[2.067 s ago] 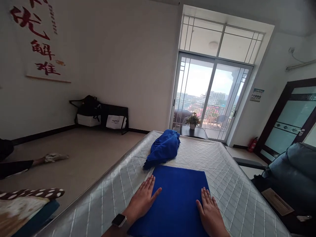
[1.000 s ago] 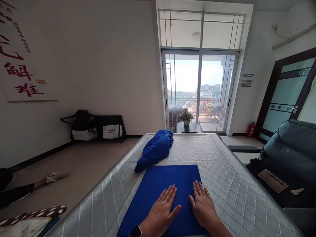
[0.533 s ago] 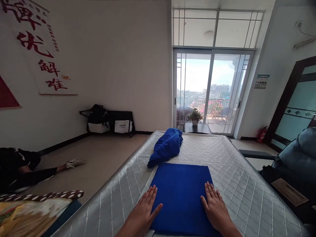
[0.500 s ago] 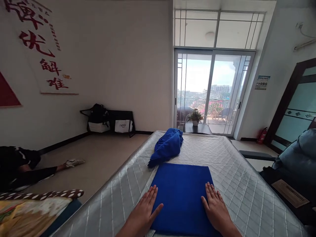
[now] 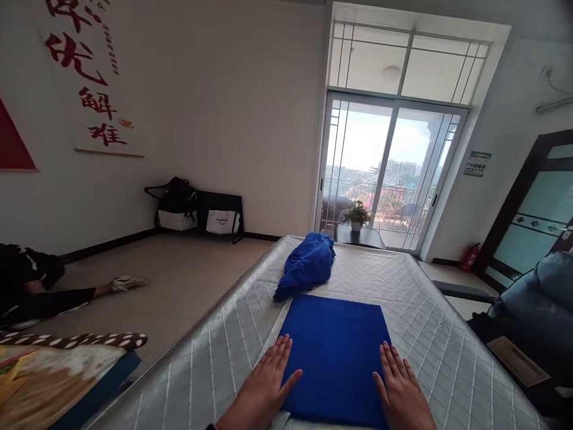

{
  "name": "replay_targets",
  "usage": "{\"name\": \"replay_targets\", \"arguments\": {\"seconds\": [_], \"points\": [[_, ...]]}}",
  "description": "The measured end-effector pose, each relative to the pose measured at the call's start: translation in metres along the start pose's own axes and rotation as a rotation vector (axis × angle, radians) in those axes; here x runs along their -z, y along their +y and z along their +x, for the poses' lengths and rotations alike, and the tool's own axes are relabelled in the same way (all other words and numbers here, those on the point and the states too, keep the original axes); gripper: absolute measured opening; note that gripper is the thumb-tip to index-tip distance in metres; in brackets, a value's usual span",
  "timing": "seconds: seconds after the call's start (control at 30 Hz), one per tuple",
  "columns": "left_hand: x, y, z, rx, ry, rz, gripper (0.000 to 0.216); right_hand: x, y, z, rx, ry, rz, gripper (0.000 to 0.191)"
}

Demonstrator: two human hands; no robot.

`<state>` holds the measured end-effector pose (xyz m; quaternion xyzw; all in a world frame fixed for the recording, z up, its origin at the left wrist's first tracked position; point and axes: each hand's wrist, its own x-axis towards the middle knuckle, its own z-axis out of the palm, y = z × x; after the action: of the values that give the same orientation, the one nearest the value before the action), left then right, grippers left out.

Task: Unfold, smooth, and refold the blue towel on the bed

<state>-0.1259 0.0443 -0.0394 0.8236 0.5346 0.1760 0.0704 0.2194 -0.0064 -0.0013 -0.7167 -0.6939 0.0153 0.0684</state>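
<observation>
Has shifted the bare left hand [image 5: 267,376] since a second ago from the middle of the flat rectangular blue cloth [image 5: 335,361] to its left edge: palm-down, thumb wide. Has a crumpled blue cloth [image 5: 308,263] just past the far left corner, the flat cloth itself between both hands on quilted silver covering [image 5: 452,358]. Rests the bare right hand [image 5: 400,385] along the right edge, palm-down, thumb wide.

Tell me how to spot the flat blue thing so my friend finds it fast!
Find the big silvery quilted surface. At its near end, the left hand and right hand rest along the sides of a flat blue cloth. It is smooth with straight edges, unlike the crumpled blue cloth just beyond it.
</observation>
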Motion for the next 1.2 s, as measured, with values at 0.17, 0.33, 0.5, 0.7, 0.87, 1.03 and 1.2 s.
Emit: {"name": "replay_targets", "arguments": {"seconds": [0.17, 0.33, 0.5, 0.7, 0.87, 1.03, 1.2], "points": [[-0.002, 0.002, 0.000, 0.013, 0.004, 0.008, 0.073, -0.019, 0.009, -0.022, -0.032, -0.141, 0.036, 0.073], [-0.002, 0.000, 0.000, 0.044, -0.035, 0.058, 0.075, -0.022, 0.011, -0.026, -0.019, -0.187, 0.081, 0.078], [0.001, 0.008, 0.000, -0.011, 0.020, 0.124, 0.073, -0.024, 0.014, -0.028, 0.003, -0.174, 0.143, 0.078], [-0.032, 0.095, 0.011, -0.490, 0.001, 0.164, 0.081, -0.020, 0.008, -0.033, -0.016, -0.162, 0.115, 0.073], [-0.077, 0.145, 0.020, -0.699, 0.187, 0.277, 0.064, -0.026, 0.013, -0.031, 0.008, -0.116, 0.113, 0.072], [-0.058, 0.116, 0.002, -0.646, 0.318, 0.405, 0.069, -0.030, 0.016, -0.031, 0.037, -0.133, 0.087, 0.075], [-0.015, 0.059, -0.033, -0.451, 0.325, 0.380, 0.082, -0.030, 0.015, -0.031, 0.009, -0.099, 0.056, 0.072]]}}
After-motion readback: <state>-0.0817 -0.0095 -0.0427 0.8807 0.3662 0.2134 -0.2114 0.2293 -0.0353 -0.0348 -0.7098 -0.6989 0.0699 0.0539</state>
